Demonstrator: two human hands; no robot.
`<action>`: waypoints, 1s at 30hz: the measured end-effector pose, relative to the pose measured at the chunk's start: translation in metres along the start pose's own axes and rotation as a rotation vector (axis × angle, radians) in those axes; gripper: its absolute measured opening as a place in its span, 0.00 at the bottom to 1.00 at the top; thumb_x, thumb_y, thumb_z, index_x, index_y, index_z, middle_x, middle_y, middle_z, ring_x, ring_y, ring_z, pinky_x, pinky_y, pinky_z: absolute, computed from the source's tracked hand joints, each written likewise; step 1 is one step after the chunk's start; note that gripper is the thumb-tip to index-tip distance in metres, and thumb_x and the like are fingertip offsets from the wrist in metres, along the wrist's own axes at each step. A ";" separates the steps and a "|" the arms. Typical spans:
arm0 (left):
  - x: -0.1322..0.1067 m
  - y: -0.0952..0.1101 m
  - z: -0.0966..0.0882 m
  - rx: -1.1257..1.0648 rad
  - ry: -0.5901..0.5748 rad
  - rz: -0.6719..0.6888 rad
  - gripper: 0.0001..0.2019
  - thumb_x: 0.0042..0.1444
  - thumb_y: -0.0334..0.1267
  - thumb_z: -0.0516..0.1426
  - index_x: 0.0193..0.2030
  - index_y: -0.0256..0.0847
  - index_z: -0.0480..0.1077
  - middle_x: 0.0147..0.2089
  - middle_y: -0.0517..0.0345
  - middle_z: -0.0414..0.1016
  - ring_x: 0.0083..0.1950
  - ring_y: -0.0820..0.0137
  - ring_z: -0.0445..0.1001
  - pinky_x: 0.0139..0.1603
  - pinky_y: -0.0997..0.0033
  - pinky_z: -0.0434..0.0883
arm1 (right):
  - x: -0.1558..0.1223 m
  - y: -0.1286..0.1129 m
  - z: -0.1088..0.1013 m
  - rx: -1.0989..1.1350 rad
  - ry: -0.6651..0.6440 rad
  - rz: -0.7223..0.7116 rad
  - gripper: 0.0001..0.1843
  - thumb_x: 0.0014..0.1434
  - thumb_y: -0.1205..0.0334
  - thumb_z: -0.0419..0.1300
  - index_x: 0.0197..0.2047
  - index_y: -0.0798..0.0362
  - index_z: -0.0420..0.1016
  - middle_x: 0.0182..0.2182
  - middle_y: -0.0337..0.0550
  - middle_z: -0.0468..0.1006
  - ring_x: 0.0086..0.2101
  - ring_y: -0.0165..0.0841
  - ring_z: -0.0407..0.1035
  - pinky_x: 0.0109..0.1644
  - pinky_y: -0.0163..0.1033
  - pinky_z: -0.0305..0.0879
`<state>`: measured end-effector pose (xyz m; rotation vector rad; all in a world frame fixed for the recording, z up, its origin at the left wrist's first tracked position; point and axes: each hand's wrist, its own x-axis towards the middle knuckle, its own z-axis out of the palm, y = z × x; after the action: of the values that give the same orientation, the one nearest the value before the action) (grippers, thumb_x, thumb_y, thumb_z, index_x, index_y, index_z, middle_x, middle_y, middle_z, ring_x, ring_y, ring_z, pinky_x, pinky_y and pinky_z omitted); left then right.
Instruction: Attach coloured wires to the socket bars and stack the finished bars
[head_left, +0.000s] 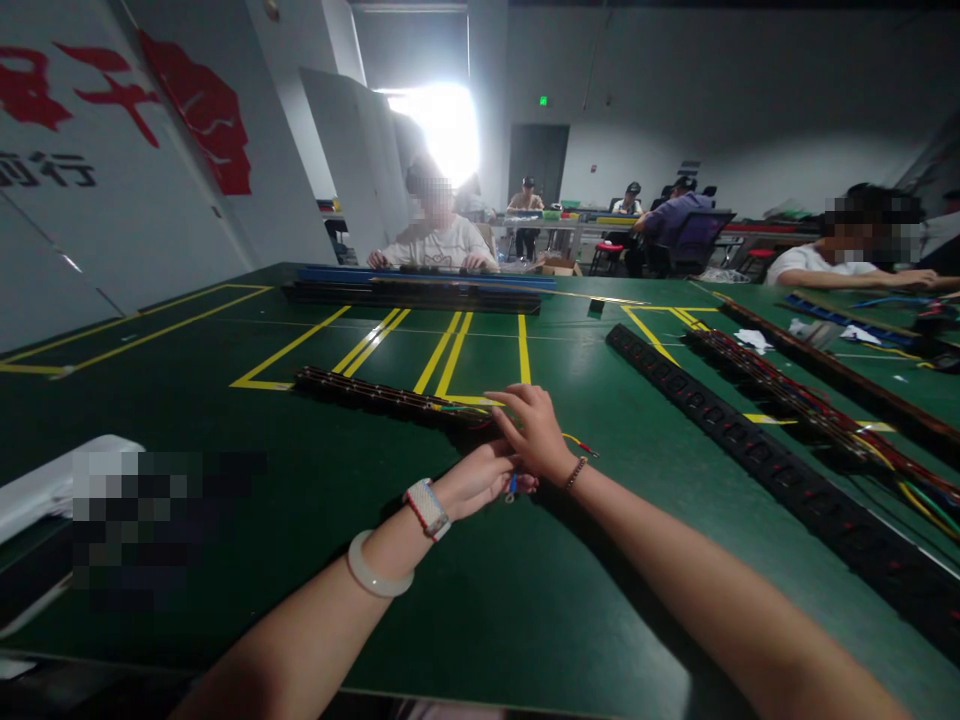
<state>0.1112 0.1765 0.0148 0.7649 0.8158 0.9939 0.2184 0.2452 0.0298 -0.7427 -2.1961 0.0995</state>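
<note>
A long dark strip with rows of metal contacts (pixel 367 388) lies slantwise on the green table, its right end by my hands. Coloured wires (pixel 459 407) come out of that end and run beneath my fingers. My left hand (pixel 486 477) is closed around wires; a blue ring terminal (pixel 512 486) pokes out below its fingertips. Over it reaches my right hand (pixel 534 432), touching the left, with its visible fingers bent and apart. Past the right wrist sticks out a yellow wire with a red terminal (pixel 589 449). Most of the wires' length is hidden by my hands.
To the right lies a long black socket strip (pixel 739 435), with a wired strip (pixel 795 395) beyond it. Dark and blue rails (pixel 412 292) are stacked at the far edge, before a seated person. White wrapping (pixel 67 480) lies at left. Yellow tape (pixel 524 350) marks the table.
</note>
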 end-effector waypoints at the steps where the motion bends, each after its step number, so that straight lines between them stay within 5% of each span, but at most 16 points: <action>1: 0.000 0.000 -0.001 0.007 -0.007 -0.006 0.09 0.56 0.25 0.53 0.44 0.33 0.68 0.33 0.50 0.75 0.29 0.74 0.74 0.33 0.74 0.70 | -0.006 0.004 -0.006 -0.004 0.001 0.005 0.15 0.65 0.60 0.50 0.51 0.50 0.72 0.42 0.48 0.71 0.43 0.37 0.62 0.47 0.43 0.57; 9: -0.006 0.006 0.002 0.294 0.128 -0.003 0.10 0.57 0.41 0.56 0.35 0.34 0.66 0.31 0.53 0.73 0.26 0.77 0.71 0.27 0.78 0.66 | -0.050 0.041 -0.033 -0.241 -0.141 -0.027 0.15 0.63 0.66 0.52 0.52 0.51 0.72 0.42 0.48 0.73 0.42 0.37 0.63 0.46 0.41 0.56; 17: -0.007 0.015 -0.007 1.113 0.265 0.182 0.12 0.56 0.47 0.52 0.32 0.39 0.64 0.22 0.63 0.66 0.22 0.75 0.64 0.23 0.76 0.58 | -0.048 0.049 -0.035 -0.298 -0.300 0.081 0.13 0.63 0.66 0.54 0.45 0.44 0.77 0.37 0.42 0.76 0.36 0.33 0.64 0.39 0.38 0.52; 21: -0.011 0.021 -0.010 1.537 0.232 0.290 0.10 0.57 0.43 0.50 0.30 0.40 0.65 0.24 0.61 0.67 0.25 0.73 0.65 0.26 0.73 0.54 | -0.049 0.050 -0.035 -0.276 -0.316 0.094 0.12 0.64 0.64 0.54 0.45 0.44 0.77 0.36 0.43 0.76 0.36 0.33 0.64 0.39 0.37 0.51; 30: -0.013 0.031 -0.015 1.838 0.085 0.275 0.08 0.60 0.41 0.48 0.33 0.42 0.62 0.28 0.61 0.70 0.27 0.70 0.68 0.26 0.72 0.52 | -0.051 0.051 -0.034 -0.250 -0.309 0.086 0.12 0.64 0.63 0.54 0.44 0.45 0.78 0.36 0.43 0.76 0.36 0.33 0.63 0.39 0.37 0.52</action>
<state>0.0818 0.1774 0.0366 2.4186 1.6752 0.2246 0.2928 0.2539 0.0036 -1.0187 -2.4989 -0.0201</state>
